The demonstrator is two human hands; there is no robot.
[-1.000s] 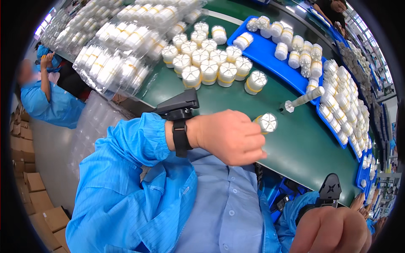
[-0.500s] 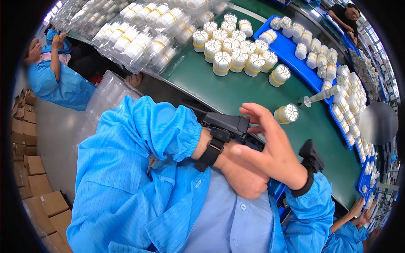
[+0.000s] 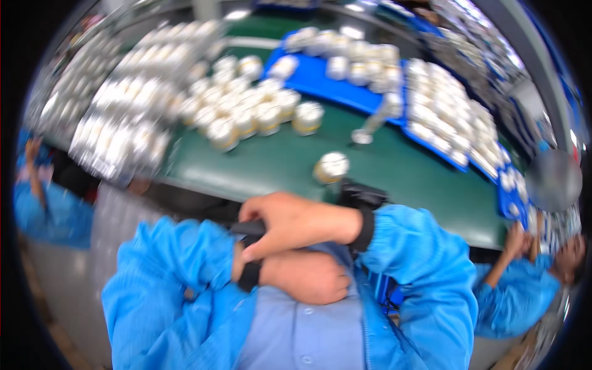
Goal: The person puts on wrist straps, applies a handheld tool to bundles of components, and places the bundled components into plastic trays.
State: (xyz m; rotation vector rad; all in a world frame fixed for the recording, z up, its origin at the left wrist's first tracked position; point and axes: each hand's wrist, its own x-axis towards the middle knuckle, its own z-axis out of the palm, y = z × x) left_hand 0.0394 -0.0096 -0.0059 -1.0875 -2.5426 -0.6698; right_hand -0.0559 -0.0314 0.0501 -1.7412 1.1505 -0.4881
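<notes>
My left hand (image 3: 308, 277) lies across my front, fingers curled in and back of the hand up; nothing shows in it. On that wrist are a black strap (image 3: 250, 277) and a black box-shaped device (image 3: 249, 229). My right hand (image 3: 283, 221) crosses over the left forearm, its fingers and thumb closed round the device, partly covering it. A second black device (image 3: 364, 193) sits at my right wrist, beside a black band (image 3: 365, 229). Beyond my hands, a single white cylinder bundle (image 3: 332, 167) with a yellowish band stands on the green table (image 3: 265, 166). Motion blurs the picture.
More white bundles (image 3: 243, 114) stand in a group at left, beside stacked clear plastic packs (image 3: 120, 142). Blue trays (image 3: 333, 86) of white parts line the far side and right. A tilted white piece (image 3: 373, 123) leans by a tray. People in blue sit at both sides.
The view has swung, so the table lies more level ahead. My right hand has gone from spread fingers above the left wrist to closing round the device there.
</notes>
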